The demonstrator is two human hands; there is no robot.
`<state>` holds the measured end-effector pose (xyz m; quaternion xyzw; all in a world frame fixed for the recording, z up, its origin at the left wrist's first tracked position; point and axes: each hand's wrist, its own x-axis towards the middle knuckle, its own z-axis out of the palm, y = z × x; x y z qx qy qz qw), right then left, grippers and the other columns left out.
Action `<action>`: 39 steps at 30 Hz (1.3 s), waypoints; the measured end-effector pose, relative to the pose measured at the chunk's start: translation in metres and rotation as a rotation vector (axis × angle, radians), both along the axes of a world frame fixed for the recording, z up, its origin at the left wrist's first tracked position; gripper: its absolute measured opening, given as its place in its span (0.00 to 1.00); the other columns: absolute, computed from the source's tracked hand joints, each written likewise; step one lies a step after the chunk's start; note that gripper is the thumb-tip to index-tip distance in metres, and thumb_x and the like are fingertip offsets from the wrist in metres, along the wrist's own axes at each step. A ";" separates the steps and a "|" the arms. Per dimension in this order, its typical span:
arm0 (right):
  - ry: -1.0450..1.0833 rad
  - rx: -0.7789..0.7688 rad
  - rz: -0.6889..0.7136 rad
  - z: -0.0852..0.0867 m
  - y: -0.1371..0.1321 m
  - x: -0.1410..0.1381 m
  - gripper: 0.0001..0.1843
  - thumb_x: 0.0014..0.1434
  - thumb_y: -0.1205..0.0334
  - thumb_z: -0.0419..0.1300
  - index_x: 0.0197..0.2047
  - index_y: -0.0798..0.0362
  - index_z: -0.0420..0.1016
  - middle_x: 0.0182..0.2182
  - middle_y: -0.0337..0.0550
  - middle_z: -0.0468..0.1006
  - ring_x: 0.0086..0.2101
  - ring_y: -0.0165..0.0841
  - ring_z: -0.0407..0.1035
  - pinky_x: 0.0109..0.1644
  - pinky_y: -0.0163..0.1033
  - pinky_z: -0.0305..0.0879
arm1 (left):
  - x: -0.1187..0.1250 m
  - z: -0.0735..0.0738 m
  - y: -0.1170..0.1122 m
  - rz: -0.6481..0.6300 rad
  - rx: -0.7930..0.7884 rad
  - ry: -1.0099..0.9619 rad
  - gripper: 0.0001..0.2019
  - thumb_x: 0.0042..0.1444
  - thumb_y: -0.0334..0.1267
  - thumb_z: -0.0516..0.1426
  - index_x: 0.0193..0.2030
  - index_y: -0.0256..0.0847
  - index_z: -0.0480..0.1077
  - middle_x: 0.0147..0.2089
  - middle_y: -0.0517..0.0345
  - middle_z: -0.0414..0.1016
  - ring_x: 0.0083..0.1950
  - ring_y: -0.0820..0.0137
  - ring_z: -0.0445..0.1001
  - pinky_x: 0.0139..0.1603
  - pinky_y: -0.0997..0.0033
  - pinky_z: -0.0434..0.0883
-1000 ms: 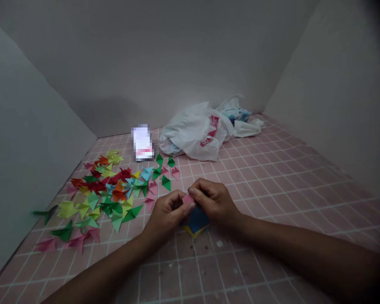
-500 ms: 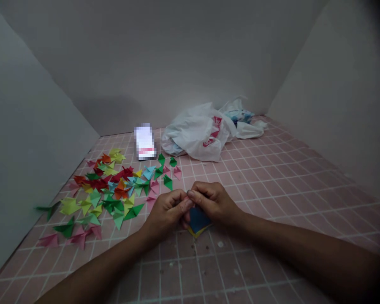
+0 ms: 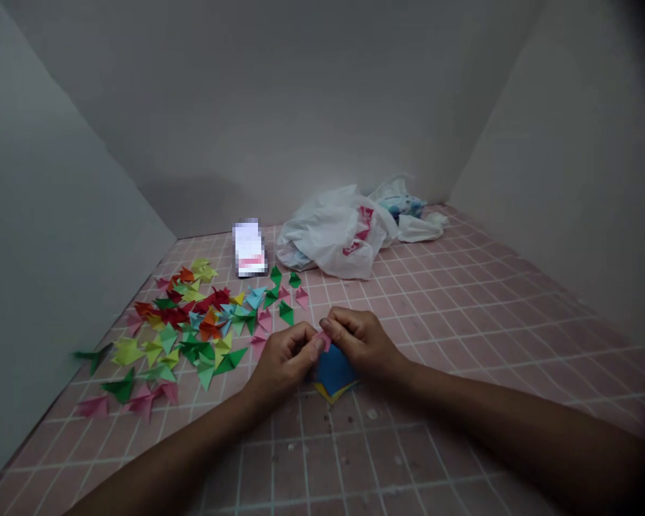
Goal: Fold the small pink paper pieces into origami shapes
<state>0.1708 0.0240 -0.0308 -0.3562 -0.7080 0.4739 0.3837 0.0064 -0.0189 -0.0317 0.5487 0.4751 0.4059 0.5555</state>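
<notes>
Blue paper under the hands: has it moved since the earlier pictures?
No; the blue paper keeps its spot near the green folded piece.

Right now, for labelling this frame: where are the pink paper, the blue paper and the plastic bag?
pink paper (image 3: 325,339), head view, corner between fingertips
blue paper (image 3: 332,373), head view, top sheet's middle
plastic bag (image 3: 327,233), head view, crumpled middle

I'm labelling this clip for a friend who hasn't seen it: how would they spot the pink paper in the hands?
On the pink tiled floor, find the two hands meeting in the middle. The left hand and right hand pinch a small pink paper between their fingertips, just above a blue sheet. Unlike the folded pieces scattered to the left, it is held off the floor.
</notes>
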 end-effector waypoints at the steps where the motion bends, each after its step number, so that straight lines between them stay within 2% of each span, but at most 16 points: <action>1: -0.025 0.037 0.017 0.000 0.001 0.000 0.26 0.62 0.45 0.57 0.21 0.52 0.58 0.18 0.33 0.58 0.22 0.27 0.54 0.26 0.34 0.50 | 0.000 0.000 0.001 -0.006 0.017 0.009 0.19 0.57 0.54 0.59 0.28 0.39 0.65 0.21 0.64 0.67 0.23 0.75 0.65 0.25 0.76 0.63; 3: -0.031 0.046 0.060 0.000 0.001 0.000 0.27 0.63 0.43 0.55 0.21 0.52 0.59 0.18 0.34 0.59 0.22 0.27 0.54 0.26 0.34 0.50 | 0.000 0.001 0.001 -0.007 0.030 -0.003 0.19 0.57 0.54 0.59 0.28 0.39 0.66 0.21 0.64 0.66 0.22 0.75 0.65 0.25 0.76 0.63; 5: 0.046 -0.057 0.081 -0.001 0.000 -0.001 0.27 0.65 0.41 0.51 0.22 0.51 0.58 0.19 0.33 0.58 0.21 0.26 0.53 0.25 0.33 0.51 | 0.001 0.001 0.001 0.023 0.030 -0.031 0.19 0.57 0.53 0.59 0.27 0.39 0.65 0.21 0.65 0.67 0.21 0.76 0.66 0.24 0.76 0.64; 7: 0.105 -0.131 0.125 -0.003 -0.002 -0.002 0.25 0.67 0.42 0.50 0.26 0.51 0.60 0.20 0.33 0.62 0.21 0.27 0.56 0.25 0.33 0.54 | 0.002 0.000 0.000 0.066 0.038 -0.038 0.19 0.57 0.53 0.59 0.27 0.39 0.66 0.23 0.63 0.69 0.22 0.74 0.69 0.26 0.75 0.66; 9: 0.125 -0.070 0.117 -0.004 -0.001 -0.002 0.19 0.65 0.45 0.54 0.30 0.51 0.62 0.23 0.33 0.64 0.23 0.27 0.59 0.28 0.33 0.56 | 0.002 -0.001 -0.001 0.091 0.058 -0.012 0.18 0.59 0.52 0.57 0.28 0.38 0.68 0.24 0.61 0.70 0.23 0.73 0.70 0.28 0.73 0.68; 11: 0.054 0.062 0.100 -0.004 0.000 -0.001 0.17 0.66 0.50 0.54 0.29 0.52 0.62 0.23 0.34 0.64 0.25 0.28 0.59 0.30 0.34 0.56 | 0.002 -0.001 -0.002 0.092 0.115 0.063 0.16 0.60 0.49 0.57 0.29 0.38 0.70 0.24 0.60 0.71 0.26 0.72 0.70 0.30 0.73 0.67; 14: -0.069 0.249 0.096 -0.002 0.003 0.002 0.18 0.66 0.55 0.52 0.25 0.51 0.59 0.21 0.34 0.61 0.23 0.28 0.58 0.30 0.35 0.52 | 0.002 0.002 -0.002 0.111 0.278 0.183 0.13 0.58 0.44 0.59 0.28 0.38 0.72 0.28 0.59 0.69 0.31 0.71 0.68 0.33 0.73 0.65; 16: -0.089 0.279 0.098 -0.001 0.003 0.003 0.19 0.67 0.55 0.51 0.25 0.51 0.57 0.20 0.33 0.59 0.22 0.28 0.56 0.29 0.35 0.51 | 0.002 0.005 -0.002 0.136 0.321 0.180 0.12 0.56 0.42 0.61 0.26 0.38 0.72 0.29 0.60 0.67 0.31 0.71 0.66 0.33 0.73 0.64; 19: -0.030 0.188 0.099 -0.001 0.001 0.001 0.20 0.69 0.53 0.48 0.26 0.51 0.60 0.21 0.34 0.61 0.23 0.28 0.57 0.29 0.35 0.53 | 0.003 0.007 -0.003 0.167 0.260 0.081 0.13 0.56 0.44 0.61 0.26 0.38 0.72 0.28 0.61 0.66 0.30 0.72 0.65 0.31 0.74 0.63; 22: 0.019 0.105 0.127 -0.003 -0.001 -0.002 0.16 0.67 0.51 0.53 0.31 0.52 0.63 0.23 0.34 0.63 0.24 0.28 0.57 0.29 0.34 0.54 | 0.003 0.005 -0.003 0.215 0.177 -0.039 0.15 0.54 0.48 0.63 0.29 0.38 0.71 0.26 0.63 0.67 0.27 0.74 0.65 0.29 0.74 0.64; 26: 0.029 0.038 0.142 -0.007 0.000 -0.004 0.15 0.64 0.54 0.55 0.29 0.53 0.64 0.22 0.34 0.64 0.23 0.27 0.57 0.28 0.33 0.54 | 0.003 -0.002 0.000 0.225 0.127 -0.169 0.17 0.51 0.51 0.64 0.34 0.39 0.69 0.26 0.64 0.67 0.25 0.74 0.66 0.27 0.74 0.68; 32: 0.035 0.014 0.256 0.000 -0.002 -0.003 0.12 0.61 0.59 0.56 0.27 0.53 0.65 0.20 0.32 0.62 0.20 0.25 0.55 0.24 0.31 0.52 | -0.001 -0.001 0.000 0.193 0.188 -0.067 0.16 0.56 0.49 0.61 0.28 0.38 0.68 0.26 0.63 0.68 0.27 0.73 0.68 0.29 0.74 0.68; 34: 0.060 -0.063 0.302 0.002 -0.006 -0.004 0.11 0.60 0.59 0.56 0.28 0.52 0.66 0.19 0.32 0.63 0.19 0.25 0.55 0.23 0.31 0.52 | -0.003 0.001 -0.002 0.190 0.214 -0.019 0.16 0.58 0.47 0.59 0.26 0.38 0.67 0.24 0.63 0.66 0.25 0.74 0.67 0.28 0.75 0.67; 37: 0.088 -0.196 0.306 0.002 -0.010 -0.005 0.10 0.60 0.58 0.56 0.29 0.52 0.67 0.19 0.32 0.65 0.18 0.25 0.57 0.21 0.31 0.53 | -0.004 0.002 -0.003 0.240 0.270 0.055 0.19 0.61 0.48 0.56 0.22 0.39 0.64 0.20 0.64 0.63 0.23 0.75 0.65 0.26 0.75 0.63; 39: 0.084 -0.208 0.269 0.002 -0.011 -0.005 0.10 0.60 0.58 0.55 0.28 0.52 0.67 0.18 0.32 0.65 0.17 0.25 0.57 0.21 0.31 0.53 | -0.003 0.002 -0.002 0.249 0.280 0.059 0.20 0.61 0.49 0.56 0.23 0.39 0.65 0.20 0.64 0.64 0.23 0.75 0.66 0.26 0.75 0.64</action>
